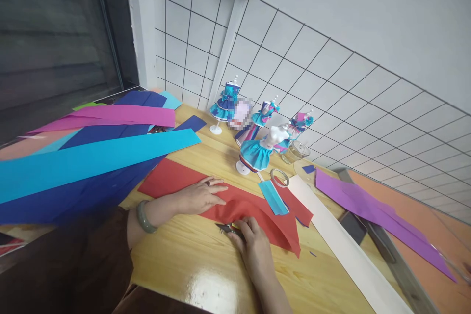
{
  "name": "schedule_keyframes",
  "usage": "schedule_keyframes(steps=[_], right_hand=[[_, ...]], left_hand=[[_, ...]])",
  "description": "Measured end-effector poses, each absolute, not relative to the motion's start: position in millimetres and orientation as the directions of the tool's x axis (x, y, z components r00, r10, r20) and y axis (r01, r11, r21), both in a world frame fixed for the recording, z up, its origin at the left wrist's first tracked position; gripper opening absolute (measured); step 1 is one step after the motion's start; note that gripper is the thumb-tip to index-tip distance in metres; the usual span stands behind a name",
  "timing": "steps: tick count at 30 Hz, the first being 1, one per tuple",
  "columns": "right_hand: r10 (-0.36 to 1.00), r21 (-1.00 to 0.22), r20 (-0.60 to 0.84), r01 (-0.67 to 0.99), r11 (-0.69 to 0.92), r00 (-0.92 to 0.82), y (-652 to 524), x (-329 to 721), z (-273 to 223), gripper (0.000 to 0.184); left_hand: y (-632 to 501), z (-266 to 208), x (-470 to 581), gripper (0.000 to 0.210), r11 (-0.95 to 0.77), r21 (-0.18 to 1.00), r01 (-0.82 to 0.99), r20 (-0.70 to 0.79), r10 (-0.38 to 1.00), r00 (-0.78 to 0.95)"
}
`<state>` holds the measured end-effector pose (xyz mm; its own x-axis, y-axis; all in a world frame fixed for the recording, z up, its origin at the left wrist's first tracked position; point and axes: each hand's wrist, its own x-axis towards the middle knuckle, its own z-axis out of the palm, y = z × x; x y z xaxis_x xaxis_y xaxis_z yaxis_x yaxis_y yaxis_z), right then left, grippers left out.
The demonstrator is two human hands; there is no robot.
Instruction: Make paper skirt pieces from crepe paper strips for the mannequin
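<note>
A long red strip of crepe-like paper (176,176) lies across the wooden table and bulges up in a fold near its middle. My left hand (202,196) rests flat on it with the fingers stretched out, a green bangle at the wrist. At the strip's near edge, my right hand (253,245) is closed around a small dark pair of snips (230,229), tips pointing left. Part of the snips is hidden by the fingers. Just beyond the red strip lie a short light-blue piece (274,197) and a tape roll (280,177).
Blue (99,157) and pink strips (125,115) are heaped at left. Several small dress-form mannequins in paper dresses, one a bare-topped form (277,135), stand at the back by a wall grid. A pale strip (338,240) and a purple strip (371,211) lie to the right.
</note>
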<state>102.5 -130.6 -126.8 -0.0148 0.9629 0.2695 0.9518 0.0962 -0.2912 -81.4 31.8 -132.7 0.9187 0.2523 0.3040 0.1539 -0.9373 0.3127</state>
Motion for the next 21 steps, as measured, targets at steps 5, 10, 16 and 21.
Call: schedule_keyframes(steps=[5,10,16,21], right_hand=[[0.961,-0.289,0.273,0.949,0.123,-0.042,-127.6,101.8,-124.5,0.027],[0.967,-0.263,0.251,0.959,0.106,-0.038,-126.6,99.7,-123.1,0.025],[0.971,-0.283,0.240,0.955,0.091,-0.022,-128.7,98.7,-123.5,0.027],[0.967,-0.300,0.251,0.948,0.111,-0.034,-126.9,96.9,-123.8,0.027]], left_hand=[[30.4,-126.9,-84.2,0.032,-0.932,0.326,0.160,0.293,0.261,0.920],[31.5,-129.7,-83.0,0.036,-0.925,0.344,0.161,0.308,0.273,0.911],[33.5,-132.7,-81.4,0.032,-0.928,0.340,0.151,0.337,0.270,0.902],[35.1,-137.7,-80.2,0.032,-0.937,0.319,0.142,0.357,0.258,0.898]])
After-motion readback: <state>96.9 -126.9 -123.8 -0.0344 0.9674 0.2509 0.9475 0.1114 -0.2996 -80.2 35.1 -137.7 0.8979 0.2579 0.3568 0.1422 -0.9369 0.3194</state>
